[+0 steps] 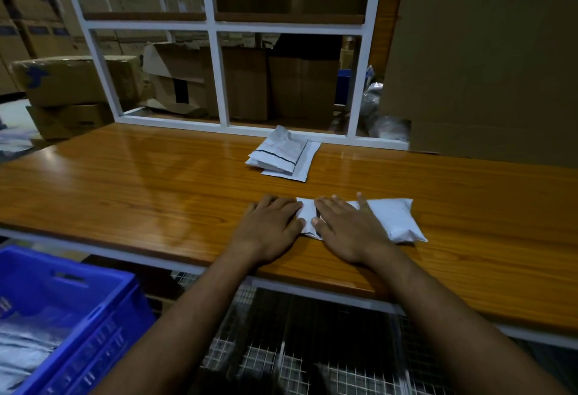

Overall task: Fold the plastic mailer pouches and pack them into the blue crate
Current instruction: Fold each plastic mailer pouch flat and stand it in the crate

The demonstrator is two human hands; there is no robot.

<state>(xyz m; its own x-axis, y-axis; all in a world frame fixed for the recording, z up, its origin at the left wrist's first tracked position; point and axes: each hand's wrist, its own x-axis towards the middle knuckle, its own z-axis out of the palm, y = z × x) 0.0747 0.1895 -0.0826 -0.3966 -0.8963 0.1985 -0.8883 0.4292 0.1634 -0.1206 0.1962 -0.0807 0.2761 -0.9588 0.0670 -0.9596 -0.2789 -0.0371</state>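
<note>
I count one white mailer pouch (387, 219) under the hands on the wooden table (140, 182), near its front edge. A small stack of pouches (283, 157) lies farther back by the white frame (215, 79); two, perhaps three, I cannot separate them. One blue crate (78, 310) sits lower left, with plastic bags inside. Left hand (269, 226): fingers straight, flat, pressing the pouch's left end. Right hand (347, 229): fingers spread flat, pressing the pouch's middle. Neither hand grips anything.
</note>
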